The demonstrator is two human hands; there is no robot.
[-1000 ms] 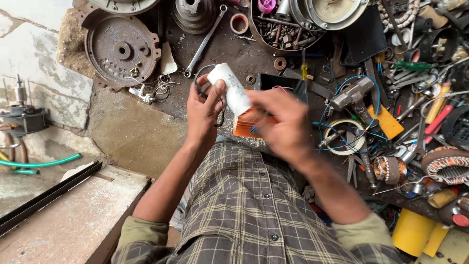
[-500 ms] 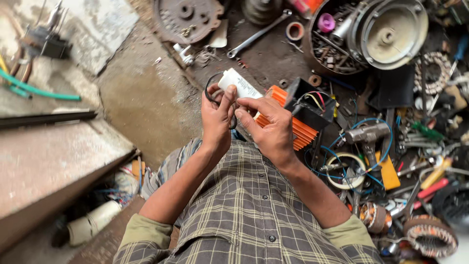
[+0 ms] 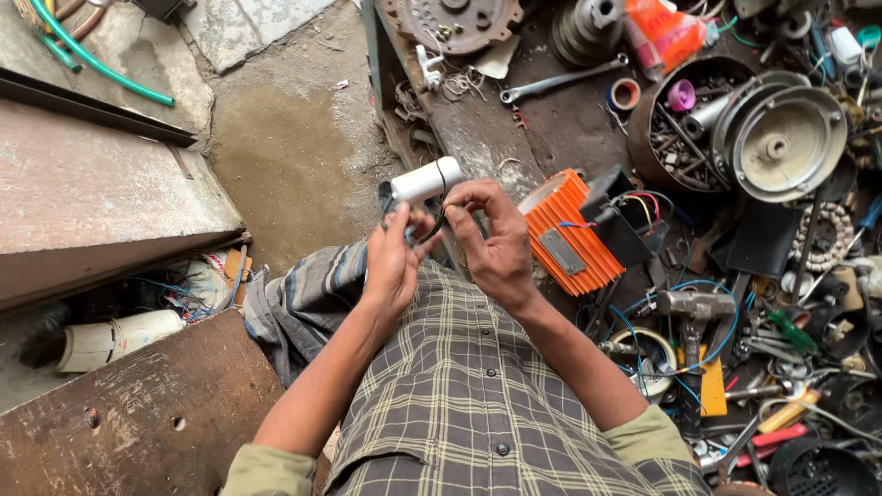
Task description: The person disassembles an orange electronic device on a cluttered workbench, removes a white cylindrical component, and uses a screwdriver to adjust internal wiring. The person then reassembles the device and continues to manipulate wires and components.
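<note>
White plastic, that was the capacitor [image 3: 424, 180]: a short cylinder I held above my lap, at the near edge of the workbench [image 3: 478, 138]. Its long axis ran close to level, the rounded end pointing up and to the right, the wired end down toward my left hand [image 3: 393, 262]. That hand was closed around the lower end, thumb over the black leads. My right hand [image 3: 493, 241] sat just beside it, fingers curled, thumb and forefinger pinched on a thin black wire [image 3: 439, 213] hanging from the cylinder.

Just right of my hands lay an orange finned motor housing [image 3: 568, 234] with a grey metal plate on its side and red, yellow and blue wires at its dark end. Farther back stood a round dark bowl [image 3: 643, 147] holding bolts, small metal parts and a pink spool, with a grey round cover [image 3: 788, 144] leaning on its rim. An orange plastic bag [image 3: 666, 32] lay behind it, a small roll of tape [image 3: 625, 94] and a spanner [image 3: 551, 84] to its left. A hammer [image 3: 694, 308] rested among blue wire on the right.

Down on the left, under a wooden board [image 3: 110, 193], a cream cylinder [image 3: 115, 338] lay on its side; a green hose [image 3: 96, 62] curved across the floor.
</note>
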